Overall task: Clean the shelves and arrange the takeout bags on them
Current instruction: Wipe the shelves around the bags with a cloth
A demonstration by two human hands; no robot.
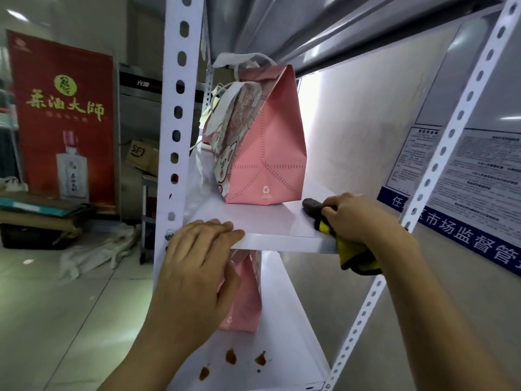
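Observation:
A pink takeout bag [262, 142] with white handles stands upright at the back left of the white middle shelf [270, 224]. My right hand [358, 218] grips a yellow and grey cloth [349, 249] at the shelf's right front, and the cloth's grey end lies on the shelf surface. My left hand [197, 266] rests on the shelf's front left edge, fingers laid over the top and thumb below. A second pink bag [245, 300] stands on the lower shelf [270, 362], partly hidden behind my left hand. Several brown stains [231, 356] mark the lower shelf's front.
White perforated uprights [177, 108] frame the rack left and right [439, 170]. Another shelf's underside hangs close overhead. A wall with a blue notice board [462, 193] lies behind on the right. A red banner [62, 119], cardboard boxes and floor clutter sit to the left.

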